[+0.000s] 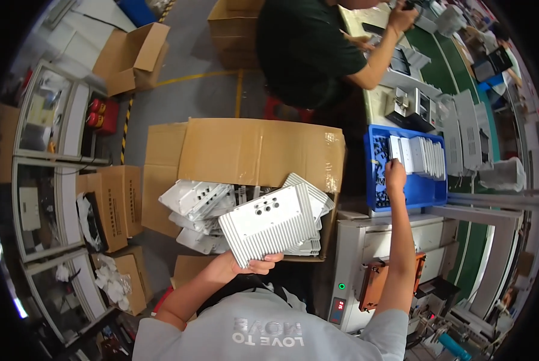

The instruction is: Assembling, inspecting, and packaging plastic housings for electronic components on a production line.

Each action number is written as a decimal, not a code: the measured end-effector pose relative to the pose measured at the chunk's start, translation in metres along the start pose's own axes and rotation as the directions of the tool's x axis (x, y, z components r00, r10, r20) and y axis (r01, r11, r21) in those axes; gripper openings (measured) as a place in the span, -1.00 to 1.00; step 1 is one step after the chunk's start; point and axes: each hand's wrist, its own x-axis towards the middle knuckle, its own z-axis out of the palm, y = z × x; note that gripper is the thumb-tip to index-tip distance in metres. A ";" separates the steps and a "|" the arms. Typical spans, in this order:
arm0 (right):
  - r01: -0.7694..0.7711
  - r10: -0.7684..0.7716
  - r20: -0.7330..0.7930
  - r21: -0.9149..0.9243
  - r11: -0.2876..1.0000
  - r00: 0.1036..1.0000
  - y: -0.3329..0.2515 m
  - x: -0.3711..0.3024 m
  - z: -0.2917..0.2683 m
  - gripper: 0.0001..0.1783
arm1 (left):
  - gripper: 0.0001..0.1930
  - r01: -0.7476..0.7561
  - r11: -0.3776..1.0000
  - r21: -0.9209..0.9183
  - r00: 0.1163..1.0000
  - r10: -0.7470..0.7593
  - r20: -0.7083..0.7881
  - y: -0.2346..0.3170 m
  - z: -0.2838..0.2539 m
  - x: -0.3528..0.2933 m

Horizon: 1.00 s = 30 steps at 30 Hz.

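My left hand (254, 263) grips the lower edge of a silver finned metal housing (271, 224), tilted over an open cardboard box (260, 150). Three dark round holes show in its flat part. More silver housings (200, 201) lie piled in the box, under and beside the held one. My right hand (395, 174) reaches into a blue plastic bin (423, 191), fingers drawn together between small black parts (380, 174) and a row of pale flat metal pieces (427, 157). Whatever its fingertips pinch is hidden.
Below the bin stands a machine with a lit green button (341, 286) and an orange block (381, 283). A co-worker in a dark shirt (305, 54) works at the far bench. Cardboard boxes (122, 201) and glass-fronted cabinets (44, 204) line the left.
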 end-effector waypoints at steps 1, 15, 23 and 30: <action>0.017 -0.017 0.002 0.004 1.000 1.000 -0.017 -0.006 -0.021 -0.74 | -0.44 -0.011 1.000 0.003 0.997 0.012 -0.075 0.000 0.002 0.000; 0.906 -0.885 -0.296 0.336 0.256 0.360 -0.245 -0.188 -0.155 -0.52 | -0.49 0.036 0.994 0.107 0.996 -0.027 -0.089 -0.019 0.020 -0.010; 0.923 -0.877 -0.333 0.289 0.254 0.346 -0.243 -0.201 -0.155 -0.45 | -0.48 0.035 0.983 0.178 0.993 -0.015 -0.114 -0.022 0.017 -0.021; 0.835 -0.819 -0.269 0.387 0.391 0.508 -0.237 -0.196 -0.170 -0.60 | -0.49 0.079 0.954 0.290 0.980 -0.021 -0.200 -0.021 0.000 -0.024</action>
